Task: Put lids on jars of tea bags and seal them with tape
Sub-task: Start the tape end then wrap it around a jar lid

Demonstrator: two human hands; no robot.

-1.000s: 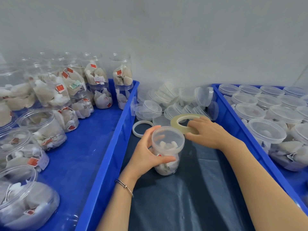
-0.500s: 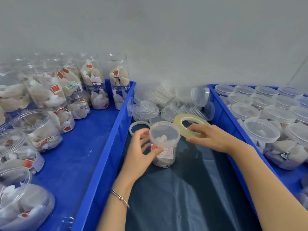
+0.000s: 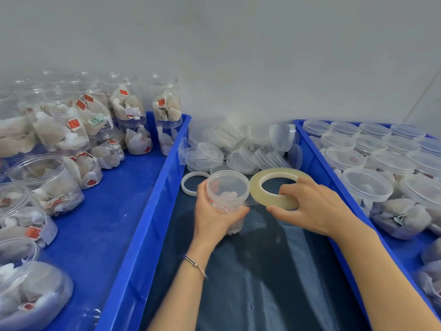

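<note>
Both forearms reach forward to the lidded jar point(image 3: 226, 199): the left hand point(image 3: 214, 216) curls round its near side, a bracelet point(image 3: 194, 265) on that wrist; right of the jar, the right hand point(image 3: 307, 209) pinches the tape roll point(image 3: 278, 187)

Three blue trays stand side by side. The left tray point(image 3: 100, 225) carries open jars of tea bags point(image 3: 47, 185); the middle tray point(image 3: 152, 225), lined with dark sheet point(image 3: 274, 271), holds loose lids point(image 3: 238, 149); the right tray point(image 3: 317, 161) holds lidded jars point(image 3: 367, 185).
</note>
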